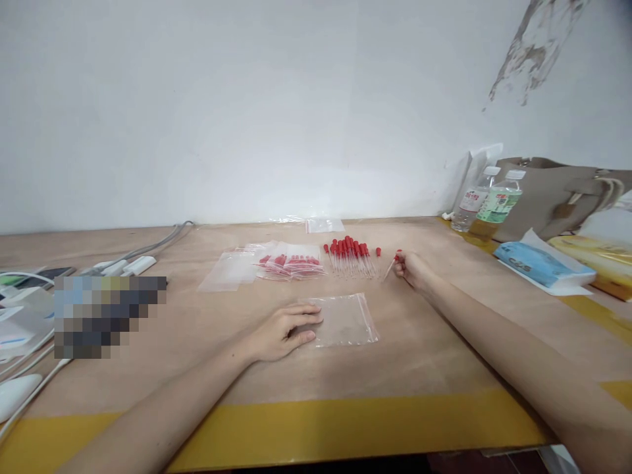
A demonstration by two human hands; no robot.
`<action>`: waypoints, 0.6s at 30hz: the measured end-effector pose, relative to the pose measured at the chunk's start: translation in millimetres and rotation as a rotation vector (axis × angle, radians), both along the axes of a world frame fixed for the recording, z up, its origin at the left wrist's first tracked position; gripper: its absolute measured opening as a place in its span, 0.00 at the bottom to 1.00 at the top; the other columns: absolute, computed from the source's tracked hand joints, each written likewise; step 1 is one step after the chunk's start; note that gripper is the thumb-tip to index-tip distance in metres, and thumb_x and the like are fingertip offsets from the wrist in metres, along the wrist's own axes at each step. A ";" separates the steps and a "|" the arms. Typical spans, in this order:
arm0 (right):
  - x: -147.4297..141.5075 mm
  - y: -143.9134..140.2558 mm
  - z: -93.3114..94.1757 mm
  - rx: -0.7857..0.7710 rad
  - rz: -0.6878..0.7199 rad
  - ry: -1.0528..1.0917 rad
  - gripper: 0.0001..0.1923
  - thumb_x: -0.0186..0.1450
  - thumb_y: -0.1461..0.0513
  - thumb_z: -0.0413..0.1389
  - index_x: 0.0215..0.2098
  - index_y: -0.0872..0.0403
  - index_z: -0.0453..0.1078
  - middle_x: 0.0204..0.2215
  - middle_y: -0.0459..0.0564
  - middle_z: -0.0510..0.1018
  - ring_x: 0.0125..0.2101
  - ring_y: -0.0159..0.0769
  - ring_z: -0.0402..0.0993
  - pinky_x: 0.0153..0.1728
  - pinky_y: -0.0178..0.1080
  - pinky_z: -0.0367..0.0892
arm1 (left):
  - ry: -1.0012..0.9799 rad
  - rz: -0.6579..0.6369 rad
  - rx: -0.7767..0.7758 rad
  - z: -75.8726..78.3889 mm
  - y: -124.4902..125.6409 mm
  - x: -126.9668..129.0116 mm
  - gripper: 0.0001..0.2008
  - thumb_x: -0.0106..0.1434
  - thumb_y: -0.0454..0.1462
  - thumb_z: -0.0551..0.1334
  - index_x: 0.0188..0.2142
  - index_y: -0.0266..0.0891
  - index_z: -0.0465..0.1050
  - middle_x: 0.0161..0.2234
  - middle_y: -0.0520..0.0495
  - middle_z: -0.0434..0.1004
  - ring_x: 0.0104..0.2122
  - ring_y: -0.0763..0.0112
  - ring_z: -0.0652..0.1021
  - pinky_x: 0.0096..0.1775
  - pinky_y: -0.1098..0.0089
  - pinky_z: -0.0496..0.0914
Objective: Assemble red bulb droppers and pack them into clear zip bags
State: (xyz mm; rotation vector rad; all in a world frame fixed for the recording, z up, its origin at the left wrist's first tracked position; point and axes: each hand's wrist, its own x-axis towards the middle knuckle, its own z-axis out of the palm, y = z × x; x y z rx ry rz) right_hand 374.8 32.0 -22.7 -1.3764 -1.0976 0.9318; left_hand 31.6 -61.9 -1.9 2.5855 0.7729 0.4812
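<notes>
Left hand [286, 331] flat, fingers spread on clear bag [345, 320] at centre, right hand [412, 268] pinching red-capped dropper [392, 264] beside dropper pile [350, 257], wooden table [444, 355].

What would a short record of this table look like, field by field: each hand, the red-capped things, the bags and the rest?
left hand: left hand lies flat on the edge of a clear zip bag
right hand: right hand pinches one red-capped dropper
loose pile: red-capped droppers lie beside the right hand
packed bags: filled bags, left of the pile
spare bags: empty bags, farther left
far right: two water bottles, a grey bag
surface: wooden table with a yellow front edge
</notes>
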 end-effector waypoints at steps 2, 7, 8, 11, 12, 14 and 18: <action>-6.9 -21.7 -1.7 -0.016 -0.014 0.065 0.03 0.59 0.65 0.45 0.33 0.55 0.58 0.17 0.41 0.62 0.13 0.24 0.59 0.13 0.29 0.57 | 0.011 0.002 -0.012 0.3 0.0 0.0 0.18 0.62 0.41 0.53 0.51 0.46 0.65 0.54 0.47 0.63 0.54 0.66 0.64 0.55 0.59 0.57; -33.7 -65.7 -0.6 0.017 0.011 0.227 0.11 0.56 0.63 0.50 0.37 0.51 0.55 0.20 0.40 0.66 0.16 0.26 0.65 0.16 0.29 0.62 | 0.008 0.006 -0.018 1.2 -0.8 0.3 0.18 0.62 0.42 0.53 0.51 0.46 0.64 0.54 0.47 0.63 0.54 0.65 0.63 0.55 0.59 0.57; -38.3 -69.6 0.3 0.018 0.013 0.257 0.11 0.56 0.63 0.51 0.37 0.51 0.54 0.20 0.40 0.66 0.16 0.26 0.66 0.16 0.29 0.63 | 0.008 0.006 -0.018 1.1 -0.7 0.3 0.18 0.62 0.42 0.53 0.51 0.46 0.64 0.54 0.47 0.63 0.54 0.65 0.64 0.55 0.59 0.57; -47.7 -73.7 1.9 0.005 0.021 0.320 0.11 0.56 0.64 0.51 0.36 0.51 0.54 0.20 0.39 0.66 0.17 0.26 0.67 0.17 0.29 0.64 | 0.017 0.009 -0.014 0.6 -0.3 0.5 0.18 0.62 0.42 0.53 0.51 0.46 0.64 0.54 0.47 0.62 0.54 0.65 0.63 0.54 0.59 0.57; -49.8 -74.3 2.0 0.001 0.026 0.339 0.11 0.56 0.64 0.51 0.35 0.51 0.54 0.20 0.39 0.66 0.17 0.26 0.67 0.18 0.29 0.65 | 0.021 0.011 -0.011 0.6 -0.2 0.7 0.18 0.62 0.42 0.53 0.51 0.46 0.64 0.54 0.47 0.62 0.54 0.65 0.63 0.54 0.59 0.57; -52.9 -77.0 1.5 -0.009 0.045 0.373 0.11 0.56 0.64 0.52 0.34 0.51 0.54 0.20 0.40 0.67 0.18 0.27 0.69 0.20 0.31 0.66 | 0.024 0.016 -0.001 1.0 -0.5 1.3 0.19 0.62 0.42 0.53 0.53 0.45 0.62 0.54 0.47 0.62 0.54 0.65 0.63 0.55 0.59 0.57; -54.3 -89.5 1.9 -0.082 0.231 0.330 0.13 0.54 0.62 0.58 0.31 0.52 0.56 0.24 0.43 0.72 0.24 0.29 0.72 0.28 0.34 0.69 | 0.011 0.037 0.026 3.4 -2.3 3.3 0.24 0.61 0.43 0.54 0.56 0.45 0.55 0.54 0.47 0.62 0.54 0.64 0.63 0.54 0.60 0.58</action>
